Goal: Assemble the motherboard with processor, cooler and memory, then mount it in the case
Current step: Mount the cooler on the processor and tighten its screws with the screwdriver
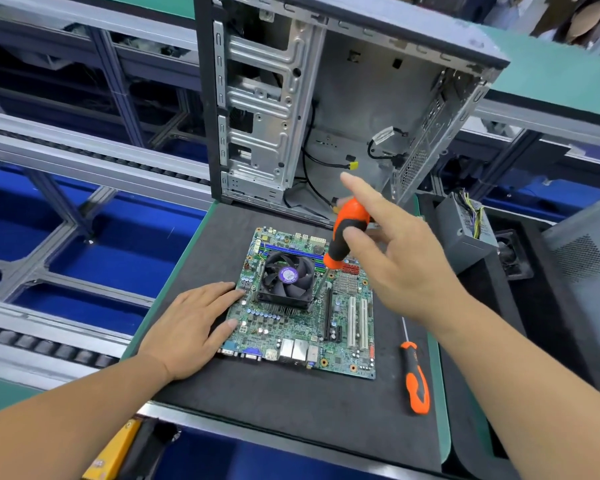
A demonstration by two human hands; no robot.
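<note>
Two hands engaged: left hand [192, 318] flat on the fragile motherboard [302, 306] edge, right hand [392, 258] pinching the screwdriver [347, 233]; hold by edges.

Green motherboard [303, 327] lies flat on the black mat, black fan cooler [287, 277] seated on it; the open metal case [329, 109] stands upright just behind.

- Purple round sticker [288, 274] on the cooler fan [286, 276] hub — print too small to read.
- Nothing legible on motherboard [305, 317] or case [343, 98] — no other readable text.
</note>
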